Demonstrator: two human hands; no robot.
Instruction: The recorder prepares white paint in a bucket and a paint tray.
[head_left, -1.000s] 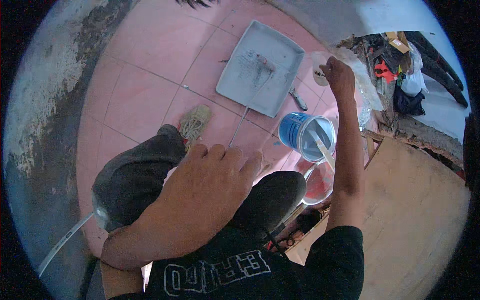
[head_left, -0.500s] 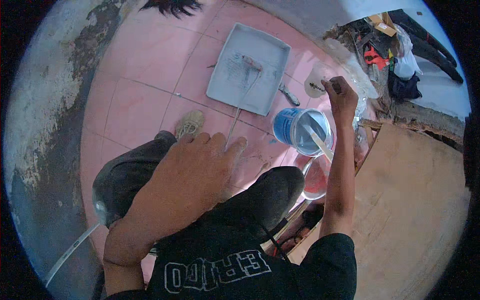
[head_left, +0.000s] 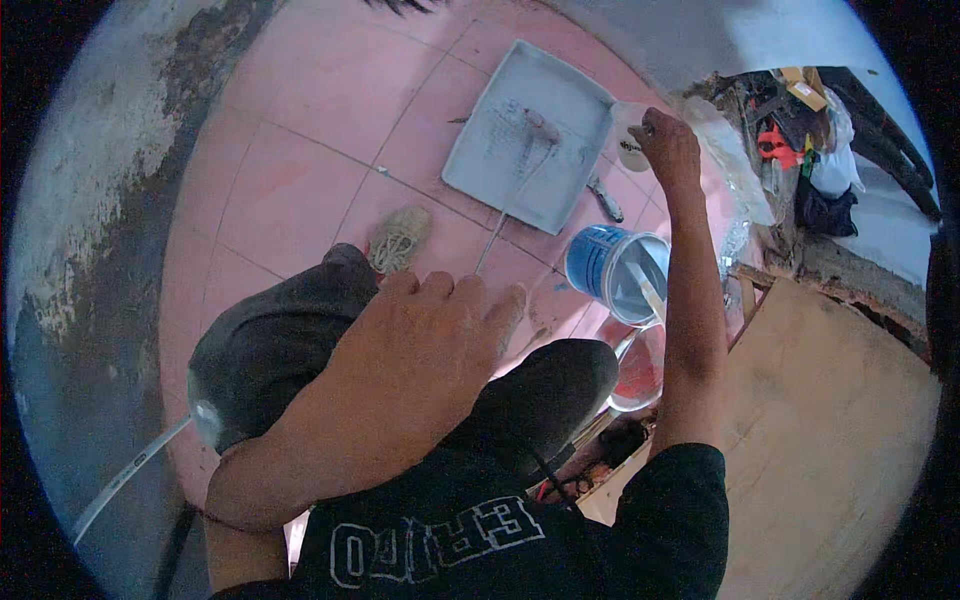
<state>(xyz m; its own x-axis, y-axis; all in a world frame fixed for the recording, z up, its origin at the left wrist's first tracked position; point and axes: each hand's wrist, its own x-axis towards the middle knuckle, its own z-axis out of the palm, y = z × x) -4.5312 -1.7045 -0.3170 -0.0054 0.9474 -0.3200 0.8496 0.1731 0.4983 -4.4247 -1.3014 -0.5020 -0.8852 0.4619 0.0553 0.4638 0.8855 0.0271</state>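
My right hand (head_left: 668, 150) is closed on a translucent plastic cup (head_left: 631, 145) with dark print, held up beside the right corner of a grey paint tray (head_left: 490, 160). In the tray lies a small paint roller (head_left: 541, 127), its head wet with greyish paint. Its thin rod (head_left: 497, 230) runs back to my left hand (head_left: 425, 345), whose fingers curl down around the handle end; the grip itself is hidden behind the hand. Nearer to me stands a blue and white paint bucket (head_left: 598, 262), a pale flat stick (head_left: 648, 290) leaning in it.
A paint-smeared brush or scraper (head_left: 606, 200) lies between tray and bucket on the pink tiles (head_left: 300, 190). A reddish clear tub (head_left: 637, 368) sits by my knee. A wooden board (head_left: 830, 420) fills the right, a clutter of bags (head_left: 830, 175) beyond it. A stained wall (head_left: 90, 250) stands left.
My right hand has brought the cup closer to the tray's right corner, where it now overlaps the edge. My whole view has shifted slightly; the left hand stays at the roller's rod.
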